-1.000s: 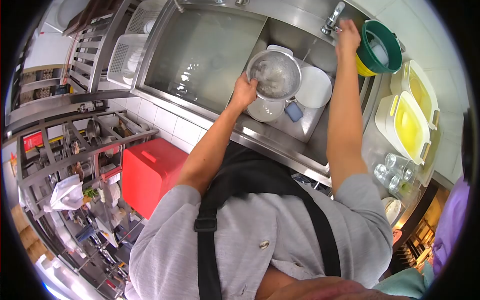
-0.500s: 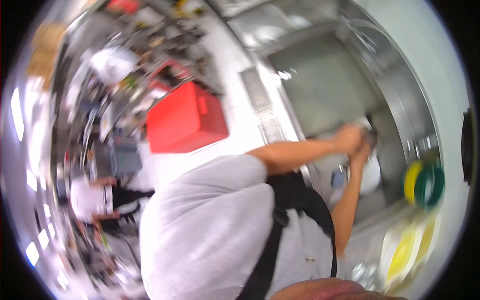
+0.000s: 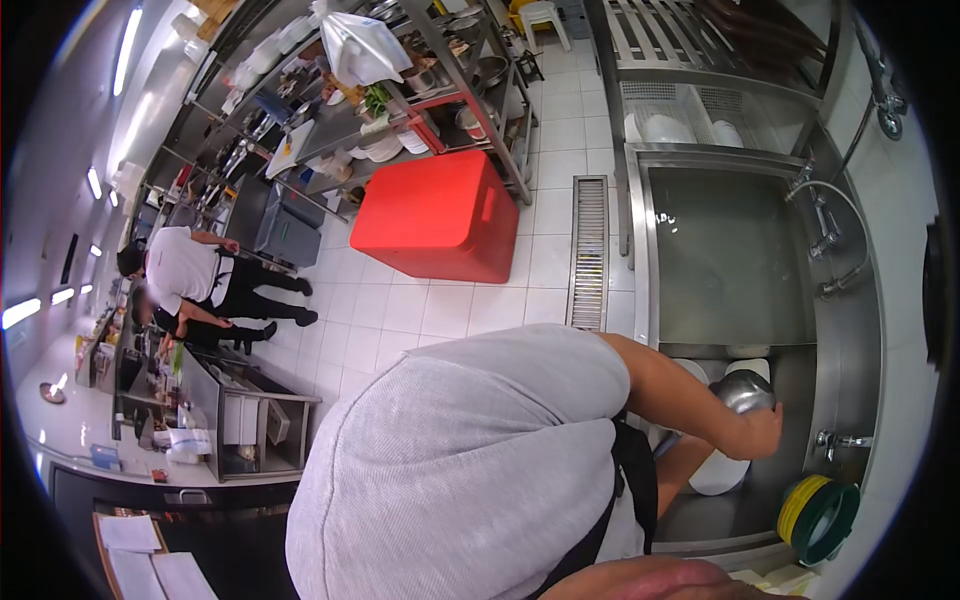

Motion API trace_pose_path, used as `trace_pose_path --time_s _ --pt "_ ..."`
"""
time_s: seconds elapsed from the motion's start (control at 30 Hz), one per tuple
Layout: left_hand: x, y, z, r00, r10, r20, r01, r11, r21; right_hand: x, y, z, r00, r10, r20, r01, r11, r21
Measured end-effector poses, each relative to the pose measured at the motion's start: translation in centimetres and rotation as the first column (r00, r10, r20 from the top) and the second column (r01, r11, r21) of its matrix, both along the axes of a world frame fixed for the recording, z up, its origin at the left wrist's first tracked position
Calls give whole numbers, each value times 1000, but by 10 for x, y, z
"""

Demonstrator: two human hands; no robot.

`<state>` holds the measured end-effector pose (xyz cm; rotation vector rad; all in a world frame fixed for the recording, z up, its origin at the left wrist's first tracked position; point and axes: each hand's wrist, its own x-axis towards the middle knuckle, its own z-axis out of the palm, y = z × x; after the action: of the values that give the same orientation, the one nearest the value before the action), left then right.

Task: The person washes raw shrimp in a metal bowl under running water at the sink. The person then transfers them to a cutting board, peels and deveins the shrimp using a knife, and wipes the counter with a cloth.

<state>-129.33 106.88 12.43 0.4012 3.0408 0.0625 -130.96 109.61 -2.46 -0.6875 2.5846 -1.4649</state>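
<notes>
A shiny metal bowl (image 3: 745, 391) is tipped in the smaller sink basin, its rounded outside showing. My left hand (image 3: 758, 432) is closed at the bowl's near edge, with its fingers partly hidden. My right forearm runs beneath the left one, and the right hand is hidden behind it. White dishes (image 3: 718, 474) lie in the basin below the bowl. Beyond it, the larger basin (image 3: 735, 260) holds cloudy water. A tap (image 3: 842, 440) stands on the right rim, above a green bucket (image 3: 832, 525) with a yellow container beside it.
A red box (image 3: 430, 215) stands on the tiled floor beside a drain grate (image 3: 590, 250). Two people (image 3: 185, 265) are at the left, near a counter. Metal shelves (image 3: 455, 60) and a dish rack (image 3: 700, 110) are farther up.
The view has swung round toward the kitchen at the left. My right hand has left the tap and passed behind my left arm. The bowl has gone from upright to tipped.
</notes>
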Motion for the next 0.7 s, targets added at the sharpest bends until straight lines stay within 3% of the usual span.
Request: trace_pose_path --time_s 0.07,0.17,0.23,0.3,0.37,0.47,0.53,0.6,0.63,0.7 --pt "-6 9 -17 997 -71 -31 71 997 10 4 -1 0 1000 -2 7 2 1000 7" --pt "-3 16 -29 995 -97 7 94 981 171 9 -3 0 1000 -11 14 11 1000 14" --pt "-4 34 -56 995 85 -46 -66 948 311 15 -8 4 1000 -21 15 21 1000 23" --pt "13 23 -36 992 88 -86 -59 952 302 21 -11 5 999 -31 14 30 999 34" --pt "36 1 -7 990 -94 -108 108 986 130 26 -12 5 999 -47 9 47 998 53" --pt "56 -16 0 974 -75 -214 99 990 104 36 -19 5 997 -82 -4 82 993 79" --pt "76 -34 -2 893 -62 -447 49 998 -41 49 -27 8 994 -107 -18 108 989 96" --pt "98 -44 -16 809 14 -587 -25 1000 -10 68 -39 12 989 -147 -21 148 982 119" --pt "101 -38 -17 777 99 -622 -50 994 96 76 -42 16 985 -169 -26 171 977 124" --pt "112 -51 5 771 186 -609 -65 974 215 90 -51 21 979 -203 -28 205 969 137"
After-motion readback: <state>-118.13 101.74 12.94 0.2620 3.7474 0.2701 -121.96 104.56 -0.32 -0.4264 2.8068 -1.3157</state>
